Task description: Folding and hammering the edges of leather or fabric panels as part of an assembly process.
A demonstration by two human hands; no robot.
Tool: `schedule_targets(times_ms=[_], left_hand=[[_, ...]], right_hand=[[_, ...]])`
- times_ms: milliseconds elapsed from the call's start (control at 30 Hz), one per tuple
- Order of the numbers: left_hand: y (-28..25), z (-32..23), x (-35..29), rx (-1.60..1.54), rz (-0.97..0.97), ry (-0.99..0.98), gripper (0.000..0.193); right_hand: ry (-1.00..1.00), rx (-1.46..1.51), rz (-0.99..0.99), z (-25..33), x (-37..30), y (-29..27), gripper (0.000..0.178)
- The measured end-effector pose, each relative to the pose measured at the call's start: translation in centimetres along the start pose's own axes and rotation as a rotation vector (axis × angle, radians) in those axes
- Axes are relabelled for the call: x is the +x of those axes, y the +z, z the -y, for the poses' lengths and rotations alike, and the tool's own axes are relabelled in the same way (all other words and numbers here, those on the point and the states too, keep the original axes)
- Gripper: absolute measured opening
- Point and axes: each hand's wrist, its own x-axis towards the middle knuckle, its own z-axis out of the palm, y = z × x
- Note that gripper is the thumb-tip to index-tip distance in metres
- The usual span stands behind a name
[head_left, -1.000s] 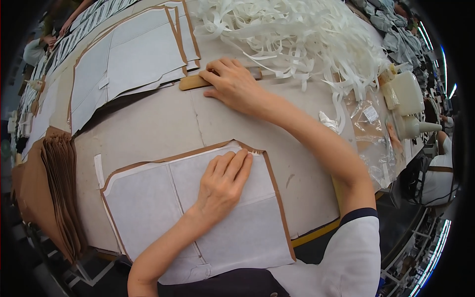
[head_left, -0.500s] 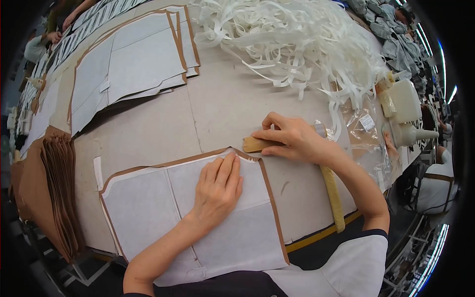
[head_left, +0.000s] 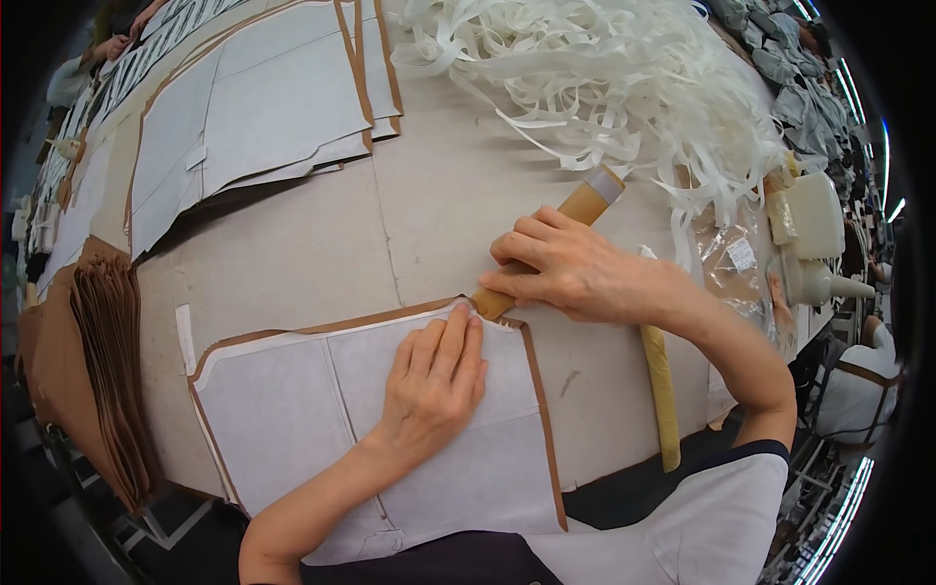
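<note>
A white panel (head_left: 448, 448) with brown edging and seams lies on the table in front of me. My left hand (head_left: 431, 390) rests flat on it, fingers stretched, fingertips at the notched upper right corner. In my right hand (head_left: 565, 263) is a tan flat stick (head_left: 588, 202) with a silver-grey far end. Its near end touches the brown edging at that corner, right beside my left fingertips. Whether the edging is folded over under the tip is hard to see.
Similar panels (head_left: 283, 97) are stacked at the far left, and folded brown pieces (head_left: 107, 370) hang over the left edge. White tape (head_left: 585, 78) lies heaped at the back. A yellow-wrapped rod (head_left: 661, 400) and white bottles (head_left: 817, 216) are on the right.
My right hand has turned the stick from nearly level to slanted and brought its near end down onto the corner edging. My left hand stays on the panel.
</note>
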Motion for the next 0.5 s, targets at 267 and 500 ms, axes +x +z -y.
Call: schedule_targets(times_ms=[267,500], left_hand=[[-0.1,0.0,-0.1,0.046,0.003,-0.006,0.047],[-0.2,-0.1,0.1,0.080,0.025,-0.019,0.046]], right_hand=[[-0.123,-0.034,0.027,-1.4,2.0,-0.4,0.020],[-0.224,-0.076,0.080,-2.2,3.3,-0.8,0.013]])
